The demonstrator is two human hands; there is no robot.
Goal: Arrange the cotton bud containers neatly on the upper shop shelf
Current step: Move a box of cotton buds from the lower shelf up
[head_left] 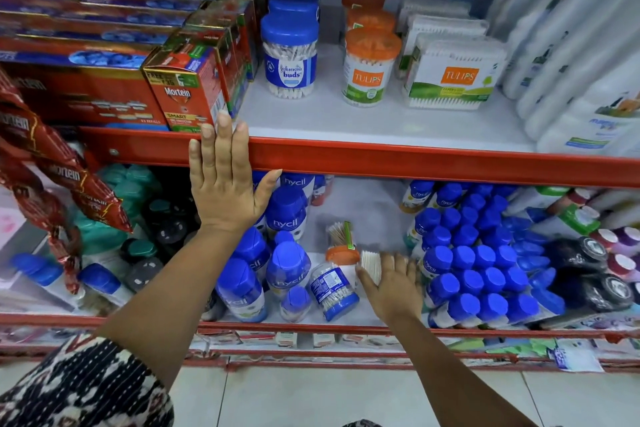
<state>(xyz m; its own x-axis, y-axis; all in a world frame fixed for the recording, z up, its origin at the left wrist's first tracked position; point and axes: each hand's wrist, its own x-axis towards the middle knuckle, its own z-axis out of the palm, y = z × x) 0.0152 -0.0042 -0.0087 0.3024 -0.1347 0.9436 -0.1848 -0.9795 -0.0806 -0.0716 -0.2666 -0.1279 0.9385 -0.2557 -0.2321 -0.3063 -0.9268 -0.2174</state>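
Note:
On the upper shelf (381,121) stand a row of blue-lidded Johnson's buds jars (289,55), a row of orange-lidded Tulips jars (370,68) and flat Tulips cotton bud boxes (453,74). My left hand (227,180) lies flat and open against the red shelf edge (415,158). On the lower shelf my right hand (391,282) closes around a clear pack of cotton buds (371,265). Beside it a blue-lidded jar (334,291) lies tipped over, and an orange-lidded jar (342,255) lies behind it.
Red Mortein boxes (187,90) fill the upper shelf's left side, white bottles (575,80) the right. Blue-capped Nycil bottles (481,260) crowd the lower shelf on both sides of my right hand. Red Mortein packets (52,177) hang at the left.

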